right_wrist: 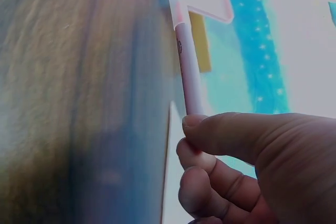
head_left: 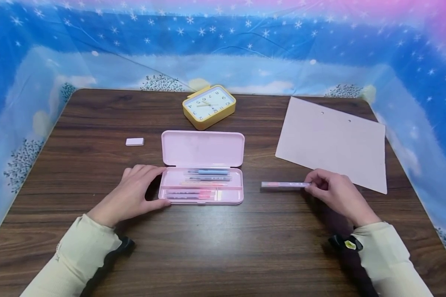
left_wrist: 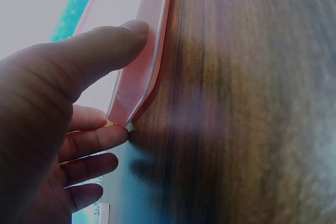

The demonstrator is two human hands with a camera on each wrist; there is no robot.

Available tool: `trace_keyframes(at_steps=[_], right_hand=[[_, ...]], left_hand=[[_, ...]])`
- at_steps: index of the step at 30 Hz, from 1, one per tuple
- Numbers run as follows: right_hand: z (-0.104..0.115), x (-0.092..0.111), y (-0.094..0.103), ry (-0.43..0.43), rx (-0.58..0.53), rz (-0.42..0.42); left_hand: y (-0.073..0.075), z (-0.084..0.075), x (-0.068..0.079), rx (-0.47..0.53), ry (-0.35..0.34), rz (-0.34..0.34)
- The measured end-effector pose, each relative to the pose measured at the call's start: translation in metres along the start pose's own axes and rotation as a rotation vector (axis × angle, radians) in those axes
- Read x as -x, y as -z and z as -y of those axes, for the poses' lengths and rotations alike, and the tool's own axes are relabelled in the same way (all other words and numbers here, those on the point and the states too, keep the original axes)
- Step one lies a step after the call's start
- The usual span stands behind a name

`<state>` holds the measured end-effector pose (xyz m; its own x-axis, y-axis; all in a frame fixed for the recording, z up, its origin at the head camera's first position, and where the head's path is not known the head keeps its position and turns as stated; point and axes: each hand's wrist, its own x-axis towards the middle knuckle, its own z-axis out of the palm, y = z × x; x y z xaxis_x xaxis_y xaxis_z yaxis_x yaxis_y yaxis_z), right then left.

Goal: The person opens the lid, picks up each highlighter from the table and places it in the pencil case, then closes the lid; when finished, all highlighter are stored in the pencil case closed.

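Note:
A pink pencil case [head_left: 202,149] lies with its lid laid back on the brown table. Several pens [head_left: 209,178] and a small pale piece [head_left: 222,195] sit in its two compartments. My left hand [head_left: 131,194] holds the case's left end, thumb on the front side and a fingertip at the far corner; the left wrist view shows the thumb against the pink wall [left_wrist: 137,74]. To the right of the case, my right hand [head_left: 334,194] pinches the end of a capped, pale purple pen [head_left: 284,185] between thumb and fingers. The pen [right_wrist: 189,72] points left toward the case.
Behind the case stands a yellow alarm clock [head_left: 209,107]. A white eraser [head_left: 135,142] lies to the left of the lid. At the right is a pale board [head_left: 330,144] with two small holes, close to my right hand. A snowflake-patterned cloth [head_left: 226,37] surrounds the table.

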<state>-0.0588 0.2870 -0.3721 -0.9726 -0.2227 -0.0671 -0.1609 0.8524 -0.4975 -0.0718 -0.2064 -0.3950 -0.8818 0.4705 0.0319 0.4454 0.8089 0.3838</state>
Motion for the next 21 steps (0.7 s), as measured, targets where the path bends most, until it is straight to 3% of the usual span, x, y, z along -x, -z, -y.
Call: trace_keyframes(at_steps=[12, 21], right_hand=[[0.032, -0.005, 0.007, 0.117, 0.007, -0.081], [0.063, -0.024, 0.001, 0.114, -0.039, -0.026]], left_hand=[[0.0, 0.001, 0.001, 0.003, 0.005, 0.0], [-0.001, 0.001, 0.001, 0.006, -0.001, -0.003]])
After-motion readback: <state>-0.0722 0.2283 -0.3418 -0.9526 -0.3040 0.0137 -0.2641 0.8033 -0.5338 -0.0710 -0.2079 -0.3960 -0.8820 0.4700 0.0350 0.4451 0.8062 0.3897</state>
